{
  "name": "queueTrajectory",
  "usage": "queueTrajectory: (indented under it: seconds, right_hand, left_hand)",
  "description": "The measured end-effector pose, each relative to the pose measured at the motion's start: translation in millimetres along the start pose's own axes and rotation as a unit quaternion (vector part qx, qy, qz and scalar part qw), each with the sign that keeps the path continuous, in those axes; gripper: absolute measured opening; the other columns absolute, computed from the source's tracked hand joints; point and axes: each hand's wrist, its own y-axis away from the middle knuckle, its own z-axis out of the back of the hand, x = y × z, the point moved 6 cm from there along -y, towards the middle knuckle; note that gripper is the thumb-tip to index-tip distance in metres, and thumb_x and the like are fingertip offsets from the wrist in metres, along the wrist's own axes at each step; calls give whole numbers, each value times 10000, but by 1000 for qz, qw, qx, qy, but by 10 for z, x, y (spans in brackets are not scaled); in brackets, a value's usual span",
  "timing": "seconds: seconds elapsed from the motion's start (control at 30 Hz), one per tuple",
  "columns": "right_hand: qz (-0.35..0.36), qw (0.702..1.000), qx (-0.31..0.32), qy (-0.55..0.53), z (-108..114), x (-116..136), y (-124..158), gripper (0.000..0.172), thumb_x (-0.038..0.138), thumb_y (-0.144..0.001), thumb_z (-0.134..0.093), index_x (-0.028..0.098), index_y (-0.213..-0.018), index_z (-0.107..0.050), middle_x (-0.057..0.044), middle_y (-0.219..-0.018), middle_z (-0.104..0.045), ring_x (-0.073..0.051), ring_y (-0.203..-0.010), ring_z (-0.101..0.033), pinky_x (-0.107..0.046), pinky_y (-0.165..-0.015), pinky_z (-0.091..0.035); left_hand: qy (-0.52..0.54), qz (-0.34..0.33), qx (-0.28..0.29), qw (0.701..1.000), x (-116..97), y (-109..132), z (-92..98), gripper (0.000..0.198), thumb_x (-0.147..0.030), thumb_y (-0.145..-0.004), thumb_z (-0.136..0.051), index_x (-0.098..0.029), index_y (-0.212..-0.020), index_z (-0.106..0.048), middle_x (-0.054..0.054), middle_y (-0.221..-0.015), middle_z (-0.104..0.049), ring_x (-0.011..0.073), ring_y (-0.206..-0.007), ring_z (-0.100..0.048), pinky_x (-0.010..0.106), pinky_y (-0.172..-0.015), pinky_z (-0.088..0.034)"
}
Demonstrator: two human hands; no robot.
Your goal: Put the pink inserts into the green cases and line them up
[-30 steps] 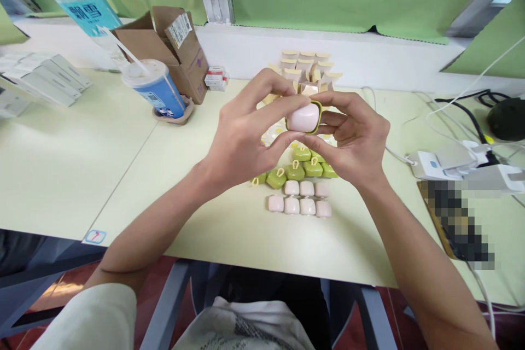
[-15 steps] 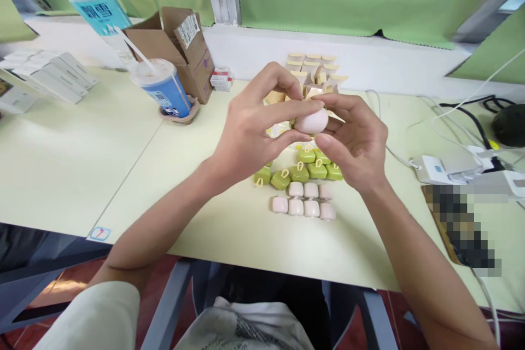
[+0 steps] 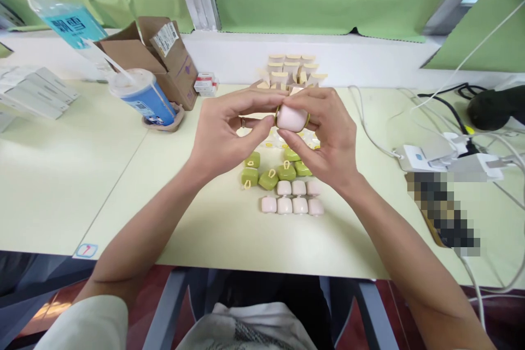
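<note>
Both hands are raised above the table around one small rounded pink case [image 3: 292, 118], which has a green rim or cover along its edges. My left hand [image 3: 227, 134] pinches its left side between thumb and fingers. On the other side my right hand [image 3: 326, 134] grips it, thumb low and fingers over the top. Below them on the table lie several glossy green covers [image 3: 268, 179] with yellow loops, partly hidden by my right hand. Nearer to me, several pale pink cases [image 3: 284, 206] are lined up in two rows.
Folded cream cartons [image 3: 292, 68] stand by the wall. At left are a blue drink cup [image 3: 150, 104], a cardboard box [image 3: 178, 74], a large bottle [image 3: 74, 27] and white boxes [image 3: 33, 93]. A power strip [image 3: 422, 158], cables and a blurred-out phone-like object [image 3: 443, 213] lie at right.
The pink case has turned in my fingers, and its green edge now shows. My left fingers have straightened along it and the right hand has closed around it. The view has shifted slightly.
</note>
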Motion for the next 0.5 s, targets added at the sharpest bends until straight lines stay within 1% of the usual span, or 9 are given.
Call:
queueTrajectory:
  seconds: [0.13, 0.2, 0.3, 0.43, 0.5]
  right_hand:
    - [8, 999, 2, 34, 23, 48, -3, 271, 343, -1093, -719, 357, -1364, -709, -80, -1370, -716, -283, -1339, -720, -444, -928, -751]
    - [25, 999, -8, 35, 38, 72, 0, 266, 319, -1090, -724, 342, -1354, -702, -81, -1381, -719, -267, -1321, -729, -439, -935, -752]
    - [50, 998, -15, 40, 44, 79, 3, 307, 307, -1060, -761, 333, -1356, -683, -79, -1383, -730, -276, -1300, -738, -451, -916, -755]
    - [83, 995, -28, 52, 58, 92, -6, 317, 287, -1040, -770, 312, -1340, -670, -76, -1344, -744, -282, -1233, -763, -460, -842, -758]
    - [90, 994, -30, 60, 64, 108, -11, 304, 289, -1030, -772, 320, -1316, -671, -66, -1324, -752, -281, -1213, -768, -478, -848, -759]
  left_hand:
    - [-6, -10, -7, 1000, -1, 18, 2, 231, -416, -1063, -723, -307, -1246, -811, 21, -1341, -853, 292, -1365, -797, 479, -1072, -759]
    - [-8, -23, -15, 1000, 18, 36, 6, 260, -426, -1054, -751, -298, -1275, -796, 36, -1346, -850, 290, -1347, -807, 457, -1072, -757]
    - [-17, -54, -41, 998, 49, 73, 8, 320, -407, -1036, -791, -274, -1326, -762, 52, -1318, -850, 283, -1300, -832, 404, -1046, -761]
    - [-59, -110, -86, 988, -1, 107, -8, 259, -342, -1036, -789, -297, -1290, -771, -4, -1215, -880, 202, -1145, -877, 286, -946, -769]
    - [-65, -147, -110, 981, -70, 117, -18, 257, -268, -1016, -794, -309, -1270, -789, -37, -1175, -893, 167, -1075, -887, 238, -899, -767]
